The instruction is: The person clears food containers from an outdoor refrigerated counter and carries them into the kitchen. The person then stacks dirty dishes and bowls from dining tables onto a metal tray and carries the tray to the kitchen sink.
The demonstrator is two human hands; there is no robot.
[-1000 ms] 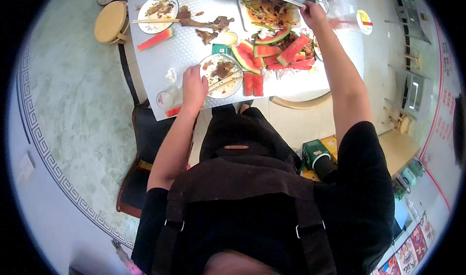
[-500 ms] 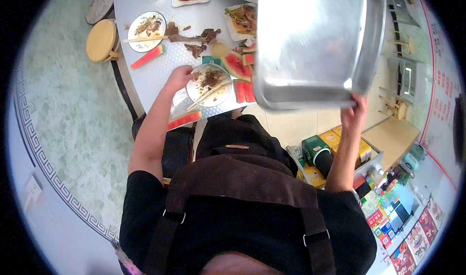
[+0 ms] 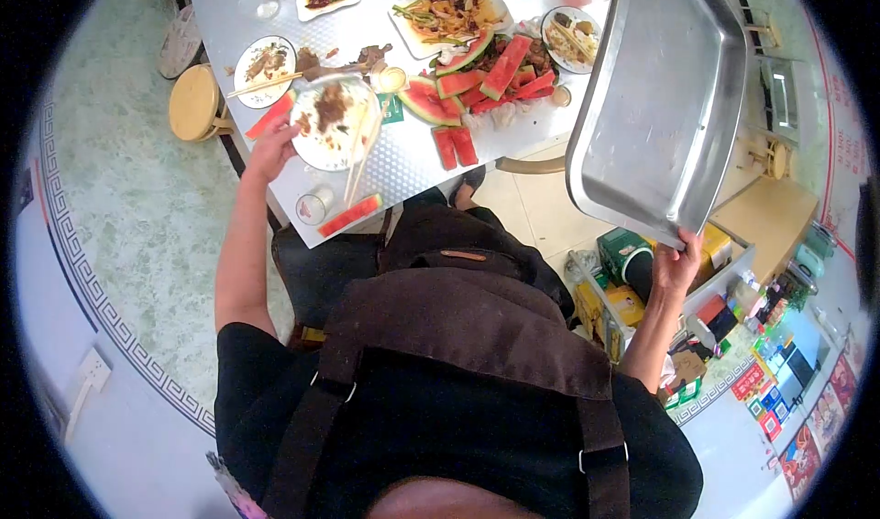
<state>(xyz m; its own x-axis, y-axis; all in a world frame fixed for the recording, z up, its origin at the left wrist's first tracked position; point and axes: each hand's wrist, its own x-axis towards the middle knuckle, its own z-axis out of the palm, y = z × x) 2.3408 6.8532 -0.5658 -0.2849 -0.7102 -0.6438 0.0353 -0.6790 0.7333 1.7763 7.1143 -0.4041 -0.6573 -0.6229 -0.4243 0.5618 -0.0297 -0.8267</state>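
My left hand grips the left rim of a white plate that carries brown food scraps and a pair of chopsticks. The plate appears lifted off the table, though how high I cannot tell. At the right, my right hand is closed on the lower corner of a large steel tray, which hangs tilted beside the table with its inside showing. Beneath the plate, near the table's corner, stand a glass and a watermelon slice.
On the metal table lie a second plate with chopsticks, a heap of watermelon rinds, a noodle-like dish and a small bowl. A wooden stool stands left; boxes fill a drawer at right.
My left hand has taken the plate up and moved it left, uncovering the glass. The steel tray has swung right and tilted, so more of the table shows.
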